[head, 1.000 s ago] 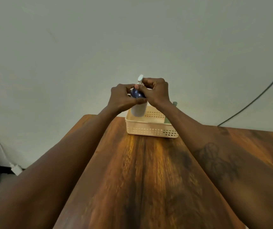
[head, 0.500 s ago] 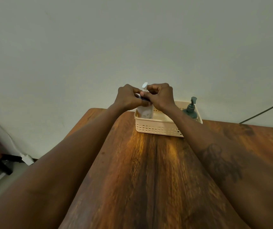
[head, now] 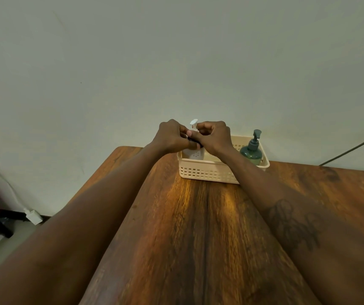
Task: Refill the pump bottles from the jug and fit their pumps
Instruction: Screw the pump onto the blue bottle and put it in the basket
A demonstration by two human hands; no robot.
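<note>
Standing in one basket [head: 209,172] are two pump bottles: green [head: 251,153], and white [head: 193,154] with both hands' fingers [head: 195,144] clamped on top.

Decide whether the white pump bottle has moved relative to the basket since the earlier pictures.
Yes. The white pump bottle now sits lower, its base down inside the left end of the basket.

Soft, dim, even light is filling the scene, with a warm sheen glowing on the wooden table [head: 198,227]. The near forearms are blurring, and the wide lens is bending the far right cable [head: 352,148].
</note>
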